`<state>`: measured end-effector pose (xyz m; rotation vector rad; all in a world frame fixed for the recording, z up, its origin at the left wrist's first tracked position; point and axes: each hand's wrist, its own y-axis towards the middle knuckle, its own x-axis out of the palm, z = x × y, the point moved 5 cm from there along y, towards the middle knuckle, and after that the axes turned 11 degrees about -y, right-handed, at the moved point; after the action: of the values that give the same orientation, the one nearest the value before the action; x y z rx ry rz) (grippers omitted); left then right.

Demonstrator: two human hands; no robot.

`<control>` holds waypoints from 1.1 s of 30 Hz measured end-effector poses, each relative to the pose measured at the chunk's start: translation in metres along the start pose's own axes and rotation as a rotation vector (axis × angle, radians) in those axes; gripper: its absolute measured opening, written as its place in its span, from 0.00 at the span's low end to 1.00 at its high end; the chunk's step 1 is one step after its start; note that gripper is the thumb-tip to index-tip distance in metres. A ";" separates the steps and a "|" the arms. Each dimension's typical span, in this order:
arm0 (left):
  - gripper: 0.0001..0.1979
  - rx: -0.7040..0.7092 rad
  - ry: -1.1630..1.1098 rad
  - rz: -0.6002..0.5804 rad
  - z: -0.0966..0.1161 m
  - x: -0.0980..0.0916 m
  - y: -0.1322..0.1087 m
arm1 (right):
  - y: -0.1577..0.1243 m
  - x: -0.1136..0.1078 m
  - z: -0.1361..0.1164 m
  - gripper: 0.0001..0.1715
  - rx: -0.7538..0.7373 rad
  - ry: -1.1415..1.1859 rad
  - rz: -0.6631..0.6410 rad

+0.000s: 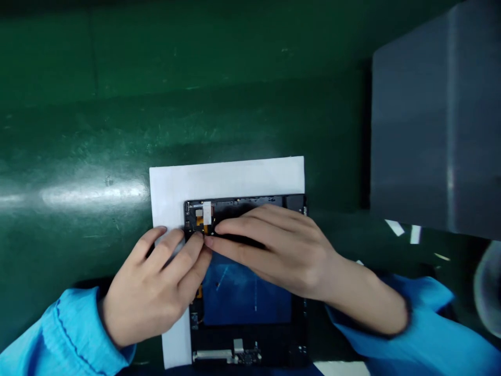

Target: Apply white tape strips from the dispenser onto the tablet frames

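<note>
Here, left hand [153,288], right hand [276,256], both curled onto open tablet housing [242,344], orange flex cable [200,221] inside, apparently

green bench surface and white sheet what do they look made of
The green bench surface looks like smooth rubber or vinyl matting, semi-gloss, since it throws a long streak of light. The white sheet looks like matte paper or card, with no visible shine.

glossy green desk [78,104] surface shows a pale light reflection [94,194] at left; grey rectangular housing [434,125] stands at upper right.
</note>
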<state>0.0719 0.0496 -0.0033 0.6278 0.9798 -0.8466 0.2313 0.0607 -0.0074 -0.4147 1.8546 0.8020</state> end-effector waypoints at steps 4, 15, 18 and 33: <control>0.18 -0.006 -0.017 -0.003 0.000 0.000 -0.001 | 0.003 0.003 0.003 0.11 0.000 -0.034 -0.087; 0.18 -0.008 -0.016 0.000 0.000 0.000 0.000 | 0.005 0.001 0.007 0.13 -0.038 -0.011 -0.124; 0.18 -0.014 -0.010 -0.002 -0.001 0.000 -0.001 | 0.004 0.001 0.005 0.15 -0.040 -0.041 -0.114; 0.16 0.006 0.104 0.023 -0.001 -0.006 0.008 | 0.008 -0.004 0.000 0.17 -0.188 -0.206 -0.057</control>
<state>0.0763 0.0559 0.0022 0.6921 1.0625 -0.8032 0.2284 0.0667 -0.0007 -0.4828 1.5767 0.9476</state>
